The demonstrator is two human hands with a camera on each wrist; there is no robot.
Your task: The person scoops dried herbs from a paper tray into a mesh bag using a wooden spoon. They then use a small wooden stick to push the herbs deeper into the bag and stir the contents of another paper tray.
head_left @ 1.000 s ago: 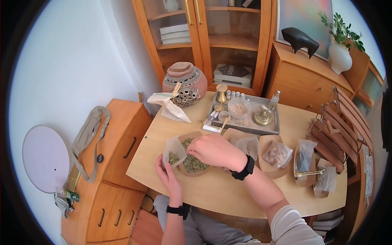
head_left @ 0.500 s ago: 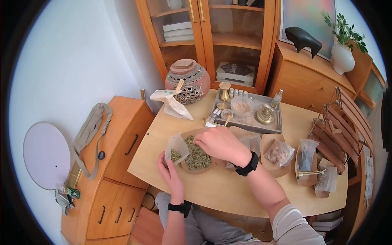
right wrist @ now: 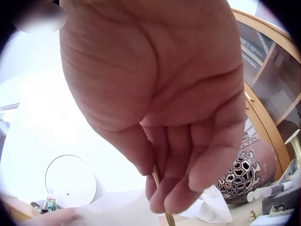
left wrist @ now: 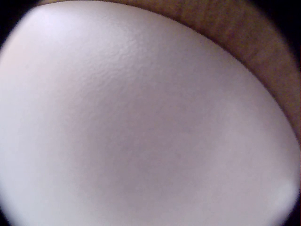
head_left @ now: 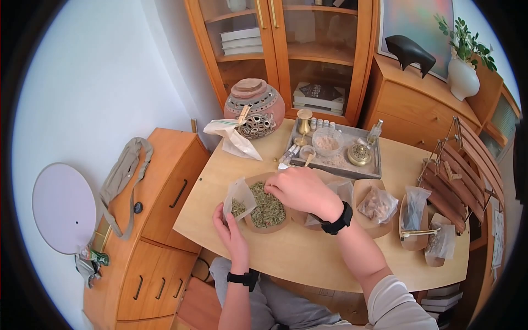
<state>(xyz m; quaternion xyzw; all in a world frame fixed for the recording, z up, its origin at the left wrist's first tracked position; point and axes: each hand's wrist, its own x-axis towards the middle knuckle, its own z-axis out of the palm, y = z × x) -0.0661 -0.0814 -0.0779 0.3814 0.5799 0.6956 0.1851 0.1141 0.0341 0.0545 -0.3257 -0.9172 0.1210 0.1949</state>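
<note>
My left hand (head_left: 234, 237) holds a translucent bag (head_left: 240, 199) upright, its mouth spread and some dried herb inside. Beside it, a brown paper tray (head_left: 254, 229) is heaped with chopped green dried herb (head_left: 268, 208). Over the tray's right side is my right hand (head_left: 308, 190), palm down. In the right wrist view, its thumb and fingers pinch a thin brass-coloured rod (right wrist: 170, 219); the lower end runs out of view. Bare skin fills most of the left wrist view, so the left fingers are hidden there.
More paper trays with bagged contents, such as pinkish chunks (head_left: 378, 207), line the table's right side. Behind stands a grey tray (head_left: 360, 171) with brass vessels and a bowl of pink powder (head_left: 328, 142). A lidded clay pot (head_left: 258, 110) and folded white paper bag (head_left: 236, 138) sit at the back left.
My right hand has drawn back from the bag's mouth, a little to the right over the herb tray. My left hand still holds the bag. The whole head view has shifted slightly.
</note>
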